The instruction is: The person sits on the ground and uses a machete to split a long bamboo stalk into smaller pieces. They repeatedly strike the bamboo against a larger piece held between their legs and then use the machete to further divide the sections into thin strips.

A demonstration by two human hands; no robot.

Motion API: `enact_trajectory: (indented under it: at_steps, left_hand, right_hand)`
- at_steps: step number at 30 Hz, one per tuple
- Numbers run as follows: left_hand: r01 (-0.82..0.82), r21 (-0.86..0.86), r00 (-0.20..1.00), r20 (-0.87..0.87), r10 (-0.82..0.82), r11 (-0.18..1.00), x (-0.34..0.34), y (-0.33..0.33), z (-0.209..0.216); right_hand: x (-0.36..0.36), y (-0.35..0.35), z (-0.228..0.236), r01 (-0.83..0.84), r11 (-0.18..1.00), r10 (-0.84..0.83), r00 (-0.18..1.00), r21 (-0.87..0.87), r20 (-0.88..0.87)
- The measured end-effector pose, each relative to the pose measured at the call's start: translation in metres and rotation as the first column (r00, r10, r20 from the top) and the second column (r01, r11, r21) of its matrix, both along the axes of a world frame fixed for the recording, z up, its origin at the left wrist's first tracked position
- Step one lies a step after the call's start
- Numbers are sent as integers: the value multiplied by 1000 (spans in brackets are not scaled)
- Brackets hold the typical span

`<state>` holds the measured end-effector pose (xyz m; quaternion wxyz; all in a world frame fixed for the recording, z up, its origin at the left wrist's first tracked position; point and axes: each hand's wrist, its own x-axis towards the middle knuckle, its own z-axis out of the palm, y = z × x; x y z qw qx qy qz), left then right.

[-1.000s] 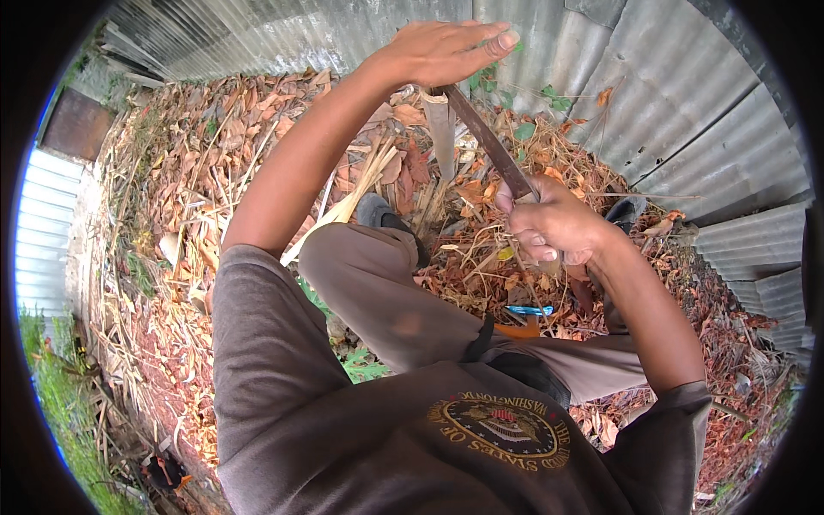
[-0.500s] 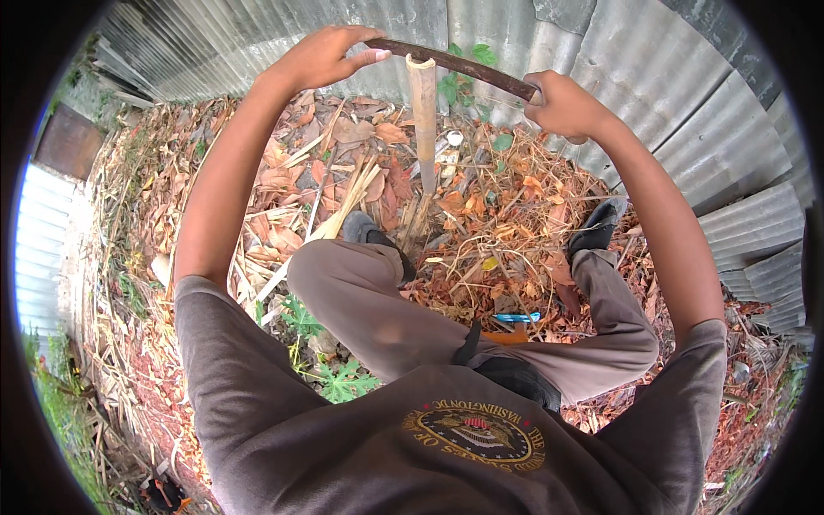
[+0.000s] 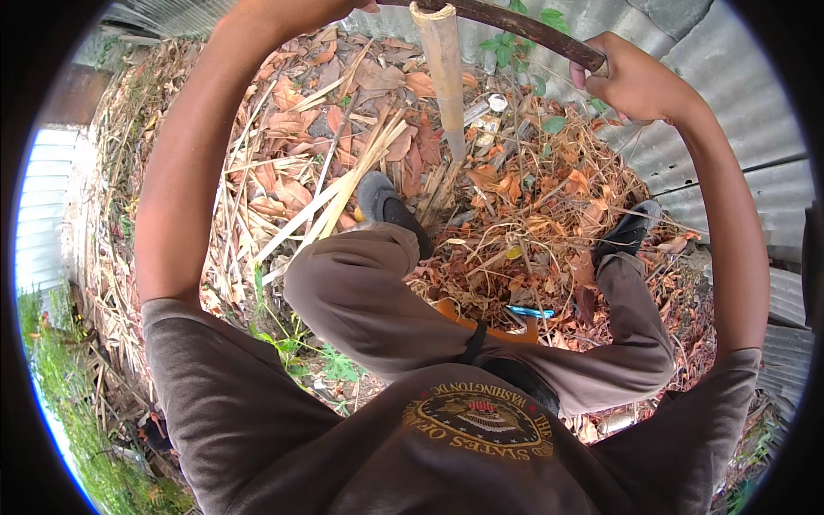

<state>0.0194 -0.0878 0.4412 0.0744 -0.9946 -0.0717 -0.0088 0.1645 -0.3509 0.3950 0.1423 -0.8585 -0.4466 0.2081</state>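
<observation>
A long, dark, narrow blade that looks like a machete (image 3: 515,23) lies across the top of an upright length of bamboo (image 3: 443,73). My right hand (image 3: 639,81) is closed round the handle end at the upper right. At the other end is my left hand (image 3: 322,9), largely cut off by the picture's upper edge; its thumb shows at the blade, and the fingers are out of sight. The bamboo's pale cut rim touches or nearly touches the blade. Its lower end stands among dry leaves, between my feet.
Corrugated metal sheets (image 3: 730,112) form a fence in front and to the right. Dry leaves (image 3: 300,129) and split bamboo strips (image 3: 356,176) litter the ground. A blue object (image 3: 530,312) lies beside an orange one (image 3: 515,330) near my lap. A green plant (image 3: 339,365) grows by my left leg.
The view has tilted down, so hands, blade and bamboo top appear higher and larger, with the left hand partly out of the picture. The blade still crosses the bamboo top.
</observation>
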Motion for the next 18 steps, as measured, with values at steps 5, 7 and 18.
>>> enact_trajectory:
  at_steps: [5, 7, 18]
  left_hand:
    - [206, 43, 968, 136, -210, 978, -7, 26, -7]
    - [140, 54, 961, 235, -149, 989, -10, 31, -19]
    - [197, -96, 980, 40, -194, 976, 24, 31, 0]
  right_hand:
    - [29, 20, 20, -118, 993, 115, 979, 12, 167]
    - [43, 22, 4, -205, 974, 157, 914, 92, 374]
    - [29, 9, 42, -13, 984, -19, 984, -177, -178]
